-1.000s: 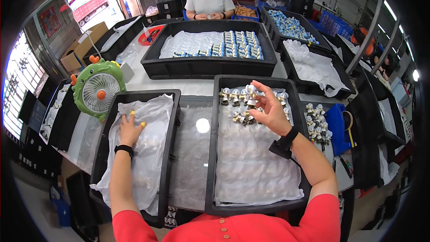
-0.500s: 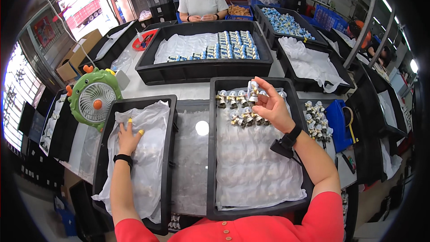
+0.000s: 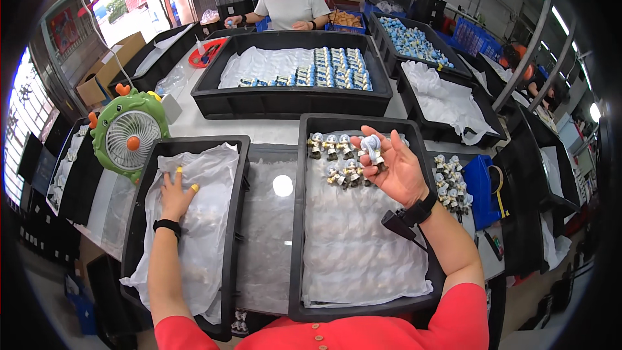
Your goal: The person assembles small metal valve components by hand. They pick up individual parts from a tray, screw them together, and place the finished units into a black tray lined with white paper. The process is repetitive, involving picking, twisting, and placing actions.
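My right hand (image 3: 400, 174) is turned palm up over the right black tray (image 3: 295, 233), its fingers curled around a small white-and-gold figurine (image 3: 371, 147). Below and left of it, several similar figurines (image 3: 331, 147) lie in two short rows at the tray's far end, on a crinkled white sheet (image 3: 366, 240). My left hand (image 3: 175, 198) rests flat with fingers spread on the white liner (image 3: 201, 233) of the left black tray (image 3: 236, 220). Yellow covers (image 3: 194, 188) sit on two of its fingertips, and the hand holds nothing.
A green fan (image 3: 129, 133) stands beyond the left tray. Across the table is a large tray (image 3: 291, 100) of blue-and-white figurines, with a co-worker (image 3: 291, 6) behind it. Loose figurines (image 3: 451, 185) and a blue bin (image 3: 479, 188) sit at the right.
My right hand has rolled from an upright fingertip pinch to palm up, tilting the figurine. My left hand stays on the liner. The co-worker's hands have moved apart, one holding a small blue piece.
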Tool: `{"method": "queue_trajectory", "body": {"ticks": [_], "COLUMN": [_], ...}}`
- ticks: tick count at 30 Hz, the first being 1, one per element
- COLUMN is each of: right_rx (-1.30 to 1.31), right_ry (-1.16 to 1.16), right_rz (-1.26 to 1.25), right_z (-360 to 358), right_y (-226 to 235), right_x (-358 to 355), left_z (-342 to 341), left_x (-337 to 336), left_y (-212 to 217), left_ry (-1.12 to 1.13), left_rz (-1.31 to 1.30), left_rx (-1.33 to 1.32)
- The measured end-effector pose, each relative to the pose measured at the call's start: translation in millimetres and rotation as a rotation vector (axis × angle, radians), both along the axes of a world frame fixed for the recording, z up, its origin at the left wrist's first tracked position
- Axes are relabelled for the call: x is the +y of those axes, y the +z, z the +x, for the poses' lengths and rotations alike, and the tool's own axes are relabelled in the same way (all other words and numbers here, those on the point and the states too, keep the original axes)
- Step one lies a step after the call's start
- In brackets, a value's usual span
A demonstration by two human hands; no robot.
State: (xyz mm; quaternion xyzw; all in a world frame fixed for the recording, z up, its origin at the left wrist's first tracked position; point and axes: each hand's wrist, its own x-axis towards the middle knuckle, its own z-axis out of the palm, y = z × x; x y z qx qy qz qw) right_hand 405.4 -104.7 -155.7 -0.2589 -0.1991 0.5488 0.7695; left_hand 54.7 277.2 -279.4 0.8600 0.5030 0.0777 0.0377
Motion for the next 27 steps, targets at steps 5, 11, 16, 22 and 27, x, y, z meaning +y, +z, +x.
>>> {"method": "queue_trajectory", "body": {"ticks": [5, 11, 16, 22, 27], "right_rx": [0.014, -0.298, -0.552, -0.469, -0.241], "right_ry": [0.057, -0.027, -0.082, -0.061, -0.029], "right_rz": [-0.001, -0.042, -0.040, -0.048, -0.040], "right_z": [-8, -17, -19, -24, -23], "right_y": [2, 4, 2, 4, -1], "right_x": [0, -1, 0, 1, 4], "left_z": [-3, 4, 2, 3, 4], "left_x": [-1, -12, -10, -8, -10], "left_y": [-1, 14, 13, 10, 13], "left_ry": [-0.008, 0.014, 0.010, 0.012, 0.013], "left_rz": [0.013, -0.044, -0.048, -0.020, -0.035], "left_rx": [-0.005, 0.010, 0.003, 0.007, 0.008]}}
